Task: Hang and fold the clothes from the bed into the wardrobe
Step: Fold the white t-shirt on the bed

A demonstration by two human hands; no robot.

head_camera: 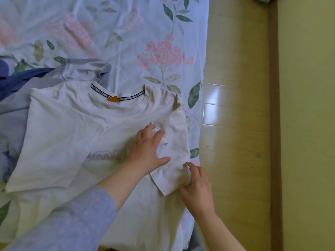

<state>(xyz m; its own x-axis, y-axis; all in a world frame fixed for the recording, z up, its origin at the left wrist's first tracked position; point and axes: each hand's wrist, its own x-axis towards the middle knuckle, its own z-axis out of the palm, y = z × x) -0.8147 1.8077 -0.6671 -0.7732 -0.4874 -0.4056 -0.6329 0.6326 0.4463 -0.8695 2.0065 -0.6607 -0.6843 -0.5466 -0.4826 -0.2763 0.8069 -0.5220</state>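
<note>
My cream t-shirt lies spread flat on the floral bed sheet, close to its right edge. My left hand presses down on it, fingers spread, and my right hand pinches the folded-in sleeve. Bluish clothes are bunched at the left, with wooden floor on the right.

The collar tape in the T-shirt neck repeats a small word, too blurred to read. Below the collar, faint chest lettering is illegible.

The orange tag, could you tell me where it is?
Head view, left of centre: the orange tag sits in the white T-shirt collar, above the left hand.
</note>
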